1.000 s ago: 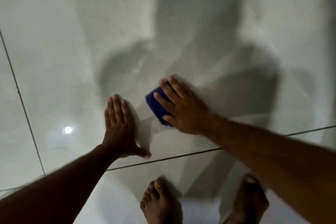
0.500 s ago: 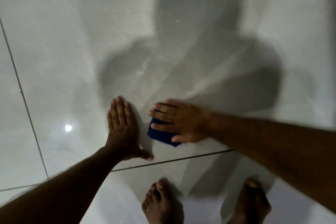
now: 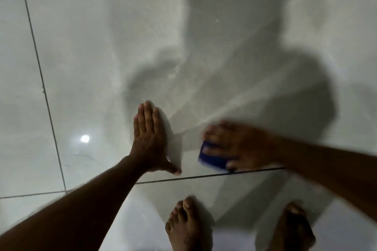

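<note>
Obs.: blue pad (image 3: 212, 158), a sponge or folded cloth (blur prevents telling which), lies flat against the pale glossy tile (image 3: 91, 67), just above the dark horizontal grout line (image 3: 204, 177) and almost touching it. The right hand (image 3: 240, 146) covers most of the pad. Its fingers (image 3: 212, 134) lie across the top face, slightly apart, and the thumb appears tucked at the lower edge, so the pad looks gripped between fingers and thumb. The hand is motion-blurred, consistent with a wiping stroke in hand. Handling, as a judgement: the pad is light and soft and will squash under the palm. It is probably damp, so it should slide easily on this slick glaze. Best hold is over the broad back with the thumb hooked on one long edge; a pinch at a corner would let it fold or skid out. The left hand (image 3: 148, 144) is also above the grout line, off to the pad's left and apart from it. It is planted flat as a brace, four fingers pressed together, thumb splayed down toward the line. Below the grout line stand two bare feet, left foot (image 3: 185, 228) and right foot (image 3: 293, 230). Well above the line, the person's shadow falls across the tile.
</note>
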Demonstrator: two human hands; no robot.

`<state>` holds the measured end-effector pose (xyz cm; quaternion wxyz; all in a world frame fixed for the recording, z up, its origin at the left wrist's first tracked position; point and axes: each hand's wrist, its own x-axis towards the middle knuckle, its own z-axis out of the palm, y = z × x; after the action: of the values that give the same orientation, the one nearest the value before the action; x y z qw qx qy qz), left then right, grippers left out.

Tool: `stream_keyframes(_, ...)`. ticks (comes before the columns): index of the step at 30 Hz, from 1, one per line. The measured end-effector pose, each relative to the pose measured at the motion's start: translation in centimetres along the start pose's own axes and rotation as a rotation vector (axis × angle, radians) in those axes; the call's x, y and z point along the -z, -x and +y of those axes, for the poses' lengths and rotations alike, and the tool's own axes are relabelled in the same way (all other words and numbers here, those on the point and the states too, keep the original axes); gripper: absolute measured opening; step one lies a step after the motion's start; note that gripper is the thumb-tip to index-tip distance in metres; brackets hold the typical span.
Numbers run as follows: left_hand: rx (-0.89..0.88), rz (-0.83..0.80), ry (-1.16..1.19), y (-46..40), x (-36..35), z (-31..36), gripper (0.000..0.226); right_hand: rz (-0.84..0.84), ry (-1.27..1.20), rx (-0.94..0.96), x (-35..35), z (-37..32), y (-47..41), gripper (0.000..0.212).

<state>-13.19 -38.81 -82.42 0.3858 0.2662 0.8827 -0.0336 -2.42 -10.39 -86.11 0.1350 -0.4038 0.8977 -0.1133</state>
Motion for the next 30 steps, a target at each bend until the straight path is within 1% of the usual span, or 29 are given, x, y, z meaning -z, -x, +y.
stream_keyframes(1,-0.002,0.003,-0.004,-0.1,-0.1,0.0,0.186,0.036,0.048,-0.092,0.6,3.4,0.8,0.069)
stream_keyframes(2,-0.003,0.008,-0.005,-0.2,-0.2,0.1,0.186,0.088,0.082,-0.287,1.3,6.3,0.5,0.068)
stream_keyframes(4,0.005,0.019,-0.012,-0.1,-0.2,0.1,0.186,0.219,0.063,-0.821,2.8,9.3,-3.3,0.068)
stream_keyframes(5,0.004,0.028,-0.017,0.0,-0.3,0.1,0.186,0.289,0.017,-1.054,3.4,9.0,-6.4,0.069)
stream_keyframes(6,-0.001,0.037,-0.019,0.1,-0.4,0.0,0.186,0.342,-0.041,-1.189,3.8,7.6,-9.6,0.072)
stream_keyframes(7,0.005,0.047,-0.017,0.4,-0.5,0.0,0.184,0.370,-0.082,-1.212,3.9,5.6,-12.3,0.075)
stream_keyframes(8,0.028,0.062,-0.011,0.8,-0.7,-0.1,0.182,0.350,-0.110,-1.144,3.6,3.0,-14.4,0.076)
stream_keyframes(10,0.093,0.096,0.005,1.9,-1.1,-0.4,0.178,0.235,-0.180,-0.892,1.7,-4.0,-15.6,0.078)
stream_keyframes(12,0.089,0.096,-0.003,3.0,-1.7,-0.8,0.175,0.111,-0.199,-0.623,-0.1,-10.3,-11.6,0.078)
stream_keyframes(13,0.058,0.078,-0.024,3.4,-1.8,-1.2,0.176,0.065,-0.192,-0.501,-0.9,-11.8,-8.6,0.077)
stream_keyframes(14,0.022,0.057,-0.045,3.7,-1.8,-1.4,0.176,0.031,-0.169,-0.390,-1.5,-12.0,-5.1,0.078)
stream_keyframes(15,-0.004,0.037,-0.064,3.9,-1.6,-1.6,0.176,0.017,-0.114,-0.323,-2.1,-10.6,-1.5,0.079)
stream_keyframes(16,-0.015,0.018,-0.082,4.0,-1.3,-1.7,0.175,0.017,-0.069,-0.322,-2.6,-8.7,1.7,0.080)
stream_keyframes(17,-0.010,0.006,-0.097,4.0,-1.2,-1.7,0.175,0.041,-0.034,-0.393,-2.8,-6.3,4.7,0.081)
stream_keyframes(18,0.000,0.000,-0.110,3.9,-1.1,-1.6,0.175,0.063,-0.010,-0.531,-2.7,-3.7,7.3,0.082)
stream_keyframes(19,0.012,-0.002,-0.120,3.9,-1.0,-1.5,0.176,0.086,-0.001,-0.718,-2.2,-1.5,9.0,0.080)
stream_keyframes(20,0.021,-0.005,-0.128,3.9,-1.0,-1.3,0.176,0.110,-0.004,-0.945,-1.6,0.3,9.7,0.076)
stream_keyframes(22,0.025,-0.007,-0.142,3.7,-1.1,-1.1,0.177,0.223,-0.050,-1.460,-0.6,2.5,7.7,0.075)
stream_keyframes(23,0.024,-0.004,-0.147,3.7,-1.3,-1.2,0.177,0.282,-0.101,-1.661,0.0,2.9,5.3,0.076)
stream_keyframes(24,0.022,0.001,-0.148,3.6,-1.4,-1.3,0.177,0.322,-0.147,-1.760,0.6,2.8,2.6,0.075)
stream_keyframes(25,0.019,0.009,-0.149,3.5,-1.5,-1.5,0.176,0.363,-0.136,-1.749,0.7,2.2,-0.1,0.073)
stream_keyframes(26,0.012,0.020,-0.151,3.4,-1.7,-1.6,0.176,0.389,-0.096,-1.658,0.6,0.9,-2.6,0.070)
stream_keyframes(27,0.004,0.026,-0.151,3.3,-1.9,-1.7,0.176,0.396,-0.071,-1.495,0.3,-1.1,-4.6,0.068)
stream_keyframes(28,-0.001,0.028,-0.150,3.4,-1.9,-1.8,0.175,0.345,-0.092,-1.294,-0.2,-3.7,-6.2,0.069)
stream_keyframes(30,-0.014,0.031,-0.143,3.3,-1.9,-2.0,0.175,0.141,-0.118,-0.792,-0.9,-9.1,-6.1,0.075)
